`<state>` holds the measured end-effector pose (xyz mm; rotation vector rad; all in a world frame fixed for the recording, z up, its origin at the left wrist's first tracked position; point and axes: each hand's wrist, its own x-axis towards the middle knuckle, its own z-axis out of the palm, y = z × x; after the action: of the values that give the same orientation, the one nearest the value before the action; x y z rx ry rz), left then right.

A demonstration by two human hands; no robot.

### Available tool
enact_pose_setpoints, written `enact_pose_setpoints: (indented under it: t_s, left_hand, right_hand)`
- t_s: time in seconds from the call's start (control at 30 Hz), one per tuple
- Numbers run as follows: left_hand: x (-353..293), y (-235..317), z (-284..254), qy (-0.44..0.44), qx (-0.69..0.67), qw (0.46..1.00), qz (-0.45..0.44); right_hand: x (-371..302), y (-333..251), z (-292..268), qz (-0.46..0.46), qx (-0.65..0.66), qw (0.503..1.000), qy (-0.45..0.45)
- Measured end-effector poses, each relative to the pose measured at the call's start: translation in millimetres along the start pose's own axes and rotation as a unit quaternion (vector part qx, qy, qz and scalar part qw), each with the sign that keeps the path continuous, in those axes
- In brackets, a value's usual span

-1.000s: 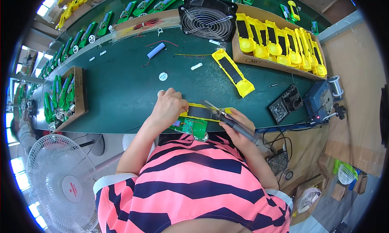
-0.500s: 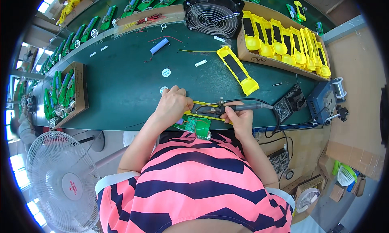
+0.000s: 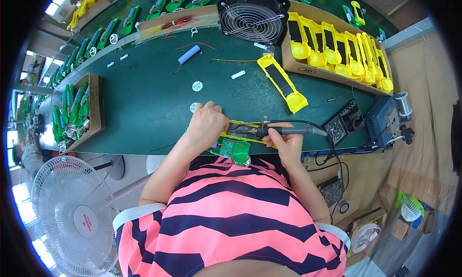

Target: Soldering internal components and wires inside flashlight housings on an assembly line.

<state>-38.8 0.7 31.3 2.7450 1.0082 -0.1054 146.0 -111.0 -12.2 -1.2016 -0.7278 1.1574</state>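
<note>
My right hand (image 3: 287,143) is closed round the dark handle of a soldering iron (image 3: 303,130), whose tip points left over a yellow casing half (image 3: 250,138) at the table's near edge. A dark panel lies inside that casing. My left hand (image 3: 207,125) rests on the casing's left end, fingers curled in a pinch; what they hold is hidden. Just below sits a green casing half (image 3: 240,151) with a circuit board and thin wires, partly covered by the left hand. A second yellow casing half (image 3: 283,84) lies beyond my right hand.
A carton of yellow casings (image 3: 332,70) stands back right, beside a black fan (image 3: 252,22). At right are the iron's stand (image 3: 344,123), a blue soldering station (image 3: 380,123) and a solder spool (image 3: 403,105). A blue battery cell (image 3: 189,54) lies mid-table; a carton (image 3: 96,106) of green units sits left.
The soldering iron and my right hand have shifted slightly right and the handle has dipped a little. My left hand stays nearly in place. Units along the far line have moved slightly right.
</note>
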Motion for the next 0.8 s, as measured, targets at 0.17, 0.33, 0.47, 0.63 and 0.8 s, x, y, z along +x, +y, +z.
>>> enact_pose_setpoints:
  t_s: [0.17,0.33,0.47,0.63,0.8]
  left_hand:
    - [1.3,-1.0,2.8,0.017,0.011,1.0,0.01]
    - [2.2,1.5,-1.5,0.002,0.018,1.0,-0.01]
    - [2.5,1.1,-1.9,0.006,0.025,1.0,-0.012]
    - [2.2,0.1,-1.4,0.02,0.022,1.0,-0.007]
    - [1.9,-1.8,-9.3,0.001,-0.014,1.0,-0.028]
  right_hand:
    - [-11.4,-13.7,-12.1,-0.189,-0.125,0.974,0.013]
    - [-16.0,-8.8,-28.9,-0.324,-0.391,0.861,0.029]
    - [-15.9,-11.1,-29.5,-0.324,-0.45,0.832,-0.007]
    - [-15.5,-5.9,-32.4,-0.297,-0.44,0.847,-0.035]
    - [-15.2,-6.2,-33.5,-0.267,-0.441,0.855,-0.056]
